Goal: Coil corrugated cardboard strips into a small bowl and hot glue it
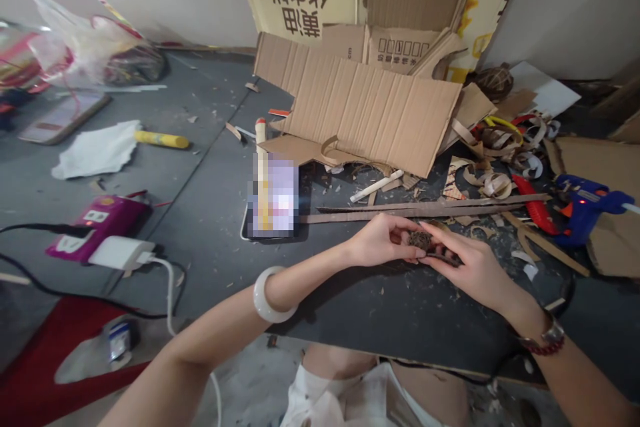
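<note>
Fingers [437,232] of both my hands close in tight on a small rough brown piece [420,240], holding it between them just above the front middle of the surface [400,310]. My left hand [380,241] reaches in from the lower left, with my forearm angled across the surface and a white bangle [274,293] around the wrist. My right hand [473,267] slants in from the lower right, its fingers laid over the piece, with a wristwatch [547,340] at the wrist.

My fingers cover much of the piece, so its shape is hard to make out. A thin dark strip [443,257] shows beneath it, but I cannot tell whether the two are joined.

Long brown strips [420,211] lie just beyond my hands. Past them are curled cardboard shavings [493,185] and a blue hot glue gun [585,208], near the right edge. Corrugated cardboard sheets [370,113] are heaped toward the far edge. Left of my hands, a pixelated patch [273,197] hides an object I cannot identify. A magenta power strip [100,230] with a white charger [120,252] sits by the left edge, partly cut off by nothing but cables around it.
</note>
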`<control>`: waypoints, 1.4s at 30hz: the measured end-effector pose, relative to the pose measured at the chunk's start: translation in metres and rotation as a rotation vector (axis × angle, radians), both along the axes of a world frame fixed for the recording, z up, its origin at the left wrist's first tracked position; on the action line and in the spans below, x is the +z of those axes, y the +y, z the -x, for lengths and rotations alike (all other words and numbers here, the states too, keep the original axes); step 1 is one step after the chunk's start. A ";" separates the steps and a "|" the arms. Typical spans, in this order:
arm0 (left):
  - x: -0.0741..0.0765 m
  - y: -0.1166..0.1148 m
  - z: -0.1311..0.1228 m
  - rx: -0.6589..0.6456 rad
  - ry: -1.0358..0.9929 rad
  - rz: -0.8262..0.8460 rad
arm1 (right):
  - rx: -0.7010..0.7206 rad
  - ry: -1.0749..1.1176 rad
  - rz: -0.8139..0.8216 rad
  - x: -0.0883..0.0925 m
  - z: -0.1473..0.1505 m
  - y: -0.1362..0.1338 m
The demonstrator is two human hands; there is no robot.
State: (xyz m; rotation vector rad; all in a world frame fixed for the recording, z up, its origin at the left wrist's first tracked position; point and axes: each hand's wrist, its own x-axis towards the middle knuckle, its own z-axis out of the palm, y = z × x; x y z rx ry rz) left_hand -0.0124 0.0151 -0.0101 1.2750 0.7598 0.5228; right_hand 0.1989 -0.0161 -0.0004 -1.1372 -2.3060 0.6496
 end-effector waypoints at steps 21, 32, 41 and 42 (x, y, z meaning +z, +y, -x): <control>-0.001 -0.002 -0.001 0.032 0.051 0.021 | -0.131 0.045 -0.061 0.001 0.004 -0.001; 0.005 -0.001 -0.001 0.029 0.036 -0.036 | -0.157 0.076 0.010 -0.003 0.005 -0.004; 0.005 -0.002 -0.002 0.059 -0.010 0.025 | -0.040 0.018 -0.122 0.000 0.001 0.000; 0.005 -0.001 -0.002 0.062 0.006 0.008 | -0.043 0.025 -0.124 -0.001 0.001 0.001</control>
